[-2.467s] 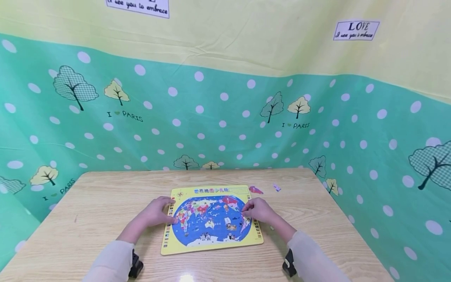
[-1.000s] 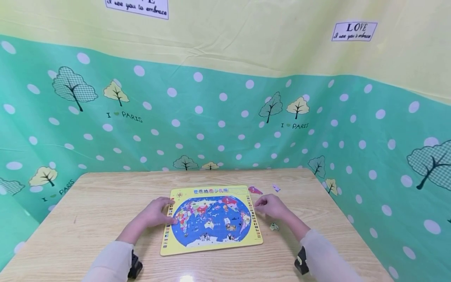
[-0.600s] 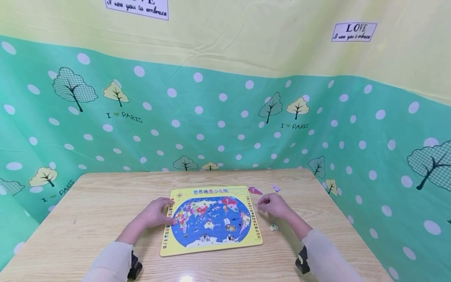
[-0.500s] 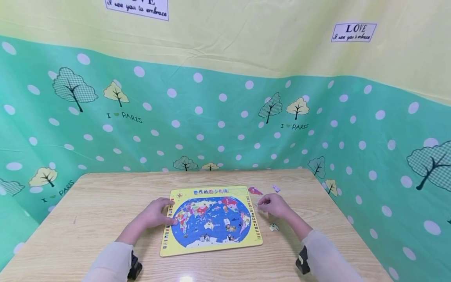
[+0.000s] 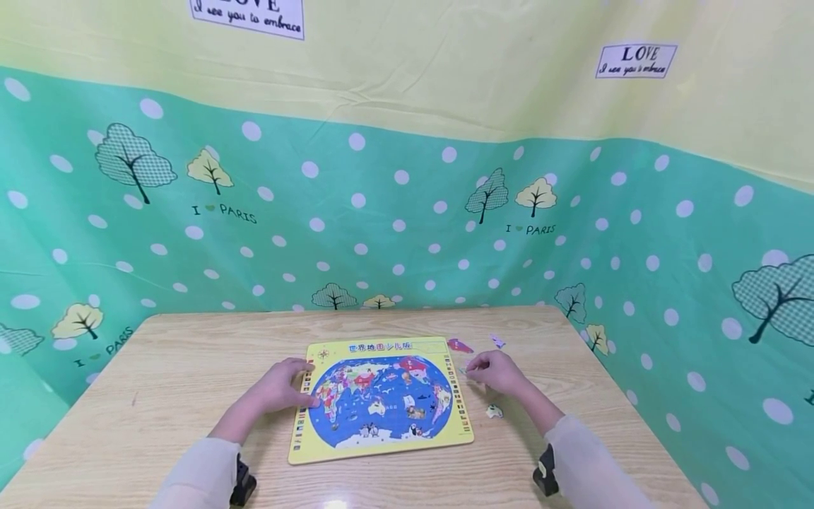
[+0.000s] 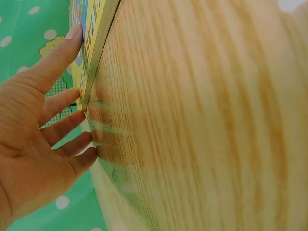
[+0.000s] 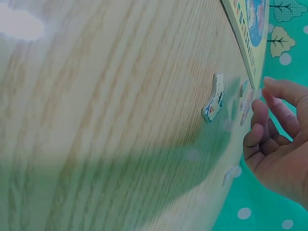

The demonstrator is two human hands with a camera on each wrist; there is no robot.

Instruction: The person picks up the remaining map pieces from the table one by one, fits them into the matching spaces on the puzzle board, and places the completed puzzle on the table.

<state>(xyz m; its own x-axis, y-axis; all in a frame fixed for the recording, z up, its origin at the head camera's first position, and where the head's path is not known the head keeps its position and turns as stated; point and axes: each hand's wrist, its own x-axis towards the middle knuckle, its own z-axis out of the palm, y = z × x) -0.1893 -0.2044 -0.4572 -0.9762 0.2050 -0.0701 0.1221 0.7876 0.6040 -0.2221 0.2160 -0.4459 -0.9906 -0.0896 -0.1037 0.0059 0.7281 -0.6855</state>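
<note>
A yellow-bordered world map puzzle board (image 5: 381, 452) lies on the wooden table. At its left edge is my left hand (image 5: 280, 385); the thumb reaches over the border and the other fingers extend along the side, as the left wrist view also shows. Just off the right edge hovers my right hand (image 5: 499, 372), palm down, with thumb and index finger close together and the other fingers loosely bent. A small pale puzzle piece (image 5: 463, 370) shows at its fingertips, low by the table. Nearer me lies a white-and-green puzzle piece (image 7: 213, 98).
Beyond the right hand, a red puzzle piece (image 5: 460, 346) lies by the board's upper right corner, with a purple puzzle piece (image 5: 497, 341) farther right. A green and yellow dotted curtain (image 5: 381, 212) hangs behind and beside the wooden table (image 5: 178, 353).
My right hand has moved off the map's right part to the table beside the board, then stayed nearly still. The white-and-green piece has come into full view. My left hand stays put.
</note>
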